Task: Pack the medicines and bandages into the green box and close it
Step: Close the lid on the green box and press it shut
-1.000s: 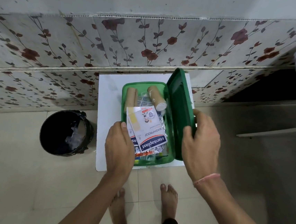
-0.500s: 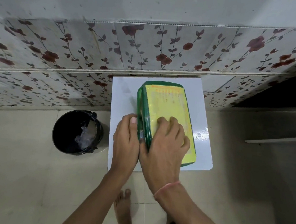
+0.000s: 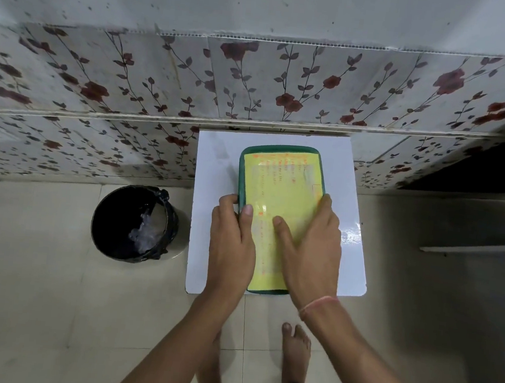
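Observation:
The green box [image 3: 283, 149] lies flat on a small white table [image 3: 213, 169], its lid down and a yellow label covering the top. My left hand [image 3: 231, 238] grips the box's left edge, thumb on the lid and fingers wrapped around the side. My right hand [image 3: 310, 246] lies flat on the lid's right half, fingers spread, pressing down. The medicines and bandages are hidden inside.
A black bin [image 3: 137, 223] lined with a bag stands on the tiled floor left of the table. A wall with flower-patterned tiles [image 3: 285, 89] rises right behind the table. My bare feet [image 3: 294, 356] are on the floor below the table's near edge.
The lid stood upright at the box's right side with the packets showing inside. It swung over to the left and now lies flat; both hands have moved onto the box.

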